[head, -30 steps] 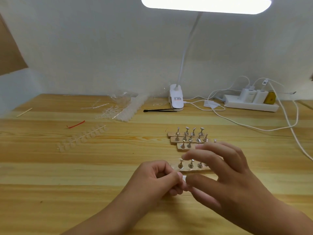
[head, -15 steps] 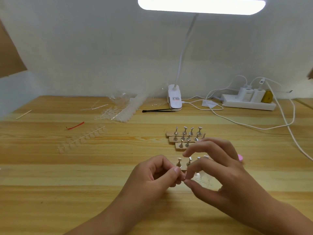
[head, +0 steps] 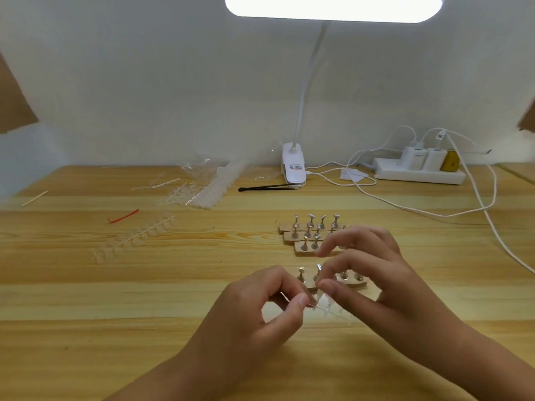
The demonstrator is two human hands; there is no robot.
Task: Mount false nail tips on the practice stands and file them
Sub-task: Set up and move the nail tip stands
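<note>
A clear strip of false nail tips [head: 333,309] hangs just above the wooden table between my hands. My left hand [head: 260,311] pinches its left end with thumb and forefinger. My right hand [head: 373,282] pinches a single clear tip [head: 320,295] on the strip, its other fingers curled above. Right behind the hands lies a wooden practice stand [head: 347,280] with metal pegs, partly hidden by my right fingers. Three more practice stands [head: 307,234] lie stacked further back.
Another nail tip strip [head: 133,240] and a heap of strips in clear wrapping [head: 199,186] lie at the left. A red twist tie [head: 123,217], a wooden stick [head: 34,198], black tweezers [head: 266,187], a clip lamp [head: 293,166], a power strip [head: 419,173] with white cables.
My hands have drawn slightly apart and the nail tip strip now shows between them. My right thumb and forefinger have closed on one tip.
</note>
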